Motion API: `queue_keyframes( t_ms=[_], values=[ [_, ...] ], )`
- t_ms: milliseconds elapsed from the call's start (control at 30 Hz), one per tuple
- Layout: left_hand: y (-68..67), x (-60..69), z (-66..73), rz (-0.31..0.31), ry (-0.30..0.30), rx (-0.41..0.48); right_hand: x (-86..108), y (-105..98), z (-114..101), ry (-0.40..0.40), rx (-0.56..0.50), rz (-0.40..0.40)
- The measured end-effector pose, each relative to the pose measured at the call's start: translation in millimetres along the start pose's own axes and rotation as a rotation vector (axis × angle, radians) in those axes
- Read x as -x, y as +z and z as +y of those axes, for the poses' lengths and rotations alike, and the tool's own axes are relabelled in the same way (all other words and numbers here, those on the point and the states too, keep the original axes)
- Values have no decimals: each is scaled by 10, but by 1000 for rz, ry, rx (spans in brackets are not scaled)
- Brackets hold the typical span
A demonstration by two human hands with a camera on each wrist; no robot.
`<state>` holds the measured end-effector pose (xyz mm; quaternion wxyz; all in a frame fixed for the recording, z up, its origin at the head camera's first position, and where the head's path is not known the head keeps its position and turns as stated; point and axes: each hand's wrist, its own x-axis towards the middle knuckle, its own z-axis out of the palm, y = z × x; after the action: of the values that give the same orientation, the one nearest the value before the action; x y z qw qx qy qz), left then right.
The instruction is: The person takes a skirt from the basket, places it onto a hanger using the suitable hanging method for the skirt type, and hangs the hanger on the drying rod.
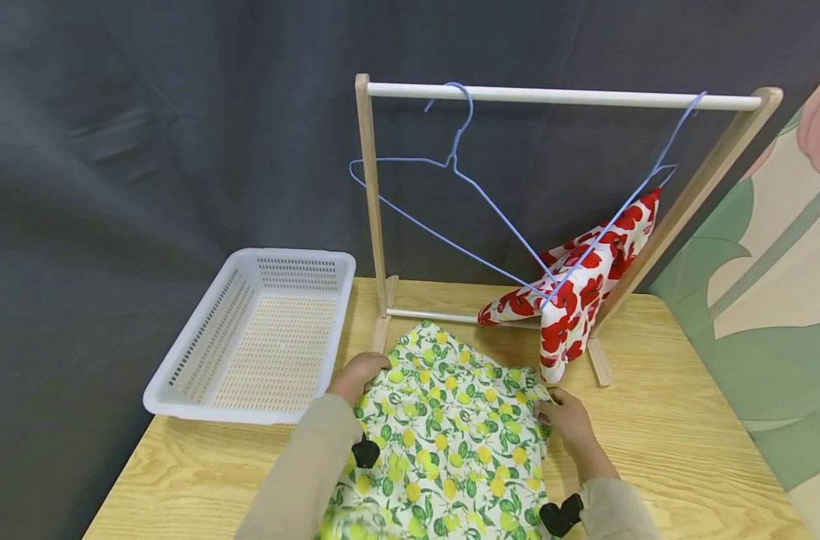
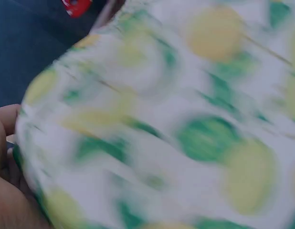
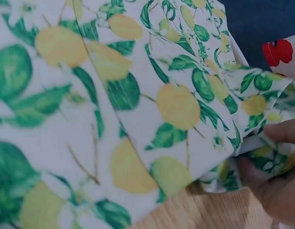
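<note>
The lemon-print cloth [image 1: 450,442] is spread on the tabletop [image 1: 673,405], in front of the wooden rack [image 1: 372,180] and to the right of the white basket [image 1: 227,413]. The two hands are set well apart: the cloth's left edge is gripped by the left hand [image 1: 358,376], and a folded, sleeve-like corner on the far right is pinched between thumb and finger of the right hand [image 1: 569,421].

The fabric is judged to be light, soft and limp, readily creased but hardly fragile; little slipping is to be expected. It is best taken by the two upper corners, so that sagging between the holds is limited.

A matt, woven-looking surface is shown, printed with yellow fruit and green leaves; a fine seam is seen in the right wrist view. Smooth, thin blue hangers [image 1: 453,160] are hooked over the round white rail [image 1: 565,96], and a red-flowered cloth [image 1: 588,289] is draped on the right one. The basket is perforated, rectangular and apparently plastic.
</note>
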<state>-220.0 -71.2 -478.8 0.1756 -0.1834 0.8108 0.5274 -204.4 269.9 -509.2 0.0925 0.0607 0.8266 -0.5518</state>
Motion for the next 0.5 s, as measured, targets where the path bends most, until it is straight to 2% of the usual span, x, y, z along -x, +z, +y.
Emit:
queue_keyframes(
  t_ms=[67, 267, 367, 500],
  values=[
    [-19, 34, 30, 54, 46, -61, -17, 24, -15, -15, 10, 22],
    [-41, 179, 70, 263, 122, -156, -29, 98, -40, -58, 45, 104],
    [-36, 250, 73, 321, 146, -231, -43, 132, -48, -68, 25, 132],
    [-26, 263, 54, 338, 150, -347, -71, 126, -64, -94, 66, 119]
  ],
)
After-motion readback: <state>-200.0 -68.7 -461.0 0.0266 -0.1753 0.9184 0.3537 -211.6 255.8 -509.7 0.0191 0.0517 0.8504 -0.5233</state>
